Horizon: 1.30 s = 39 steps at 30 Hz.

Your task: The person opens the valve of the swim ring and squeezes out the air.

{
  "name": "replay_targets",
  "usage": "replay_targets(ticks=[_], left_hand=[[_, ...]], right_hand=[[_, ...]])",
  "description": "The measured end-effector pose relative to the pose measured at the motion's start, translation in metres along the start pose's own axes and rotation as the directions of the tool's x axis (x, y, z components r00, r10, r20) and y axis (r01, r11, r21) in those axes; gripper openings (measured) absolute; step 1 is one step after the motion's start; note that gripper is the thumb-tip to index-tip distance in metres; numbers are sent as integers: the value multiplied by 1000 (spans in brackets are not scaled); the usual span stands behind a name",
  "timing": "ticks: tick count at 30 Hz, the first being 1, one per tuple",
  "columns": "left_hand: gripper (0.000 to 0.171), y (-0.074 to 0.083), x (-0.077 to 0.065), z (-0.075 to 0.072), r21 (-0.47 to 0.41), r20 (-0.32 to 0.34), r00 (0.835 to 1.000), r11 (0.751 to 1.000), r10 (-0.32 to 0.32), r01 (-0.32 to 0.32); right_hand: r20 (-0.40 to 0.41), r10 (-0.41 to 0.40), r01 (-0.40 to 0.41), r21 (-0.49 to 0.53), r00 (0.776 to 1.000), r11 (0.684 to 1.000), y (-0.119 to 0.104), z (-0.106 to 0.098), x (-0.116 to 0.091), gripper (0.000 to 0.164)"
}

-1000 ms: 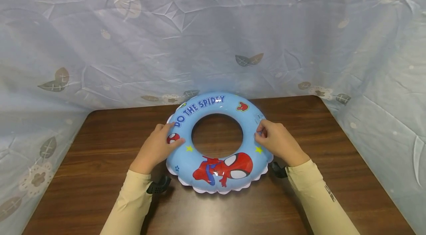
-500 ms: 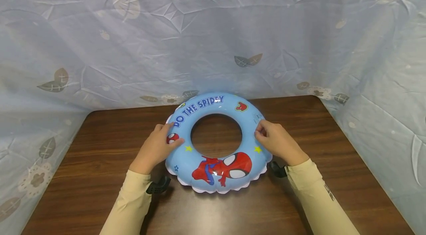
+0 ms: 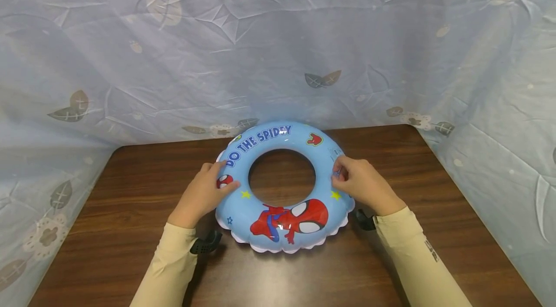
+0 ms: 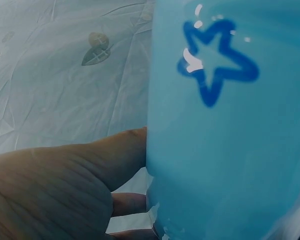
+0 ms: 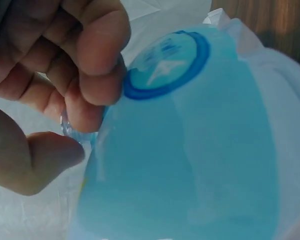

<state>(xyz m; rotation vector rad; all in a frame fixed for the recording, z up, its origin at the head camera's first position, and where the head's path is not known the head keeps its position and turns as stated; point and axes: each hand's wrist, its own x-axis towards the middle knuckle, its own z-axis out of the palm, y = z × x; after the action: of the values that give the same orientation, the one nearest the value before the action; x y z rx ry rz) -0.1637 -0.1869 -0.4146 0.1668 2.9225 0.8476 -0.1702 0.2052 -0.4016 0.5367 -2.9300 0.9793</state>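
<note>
A light blue inflatable swim ring point(image 3: 284, 227) lies on the wooden table, printed with a red cartoon figure, stars and blue lettering. My left hand point(image 3: 201, 196) holds its left side, thumb across the top and fingers along the outer edge. In the left wrist view, the fingers and thumb point(image 4: 120, 155) meet the ring beside a blue star outline. On the opposite side, my right hand point(image 3: 364, 184) has its fingers curled in against the ring's top. The right wrist view shows a small clear plastic valve point(image 5: 70, 127) pinched between those fingers and the thumb.
The dark brown table point(image 3: 130, 230) extends to both sides of the ring and in front of it. A pale grey-blue cloth point(image 3: 269, 46) with leaf prints hangs behind and at the sides. A black strap piece point(image 3: 207, 243) sticks out under the left wrist.
The ring and left hand keep their places, apart from a slight shift of the whole view. My right fingers and thumb have moved slightly at the valve.
</note>
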Motion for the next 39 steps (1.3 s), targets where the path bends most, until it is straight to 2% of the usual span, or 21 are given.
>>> replay_targets(ticks=[14, 39], left_hand=[[82, 2, -2, 0, 8, -8, 1000, 1000, 8, -8], [83, 1, 0, 1, 14, 2, 1000, 1000, 0, 0]], right_hand=[[-68, -20, 16, -72, 997, 997, -3, 6, -3, 12], [-30, 57, -59, -60, 998, 996, -1, 10, 1, 10]])
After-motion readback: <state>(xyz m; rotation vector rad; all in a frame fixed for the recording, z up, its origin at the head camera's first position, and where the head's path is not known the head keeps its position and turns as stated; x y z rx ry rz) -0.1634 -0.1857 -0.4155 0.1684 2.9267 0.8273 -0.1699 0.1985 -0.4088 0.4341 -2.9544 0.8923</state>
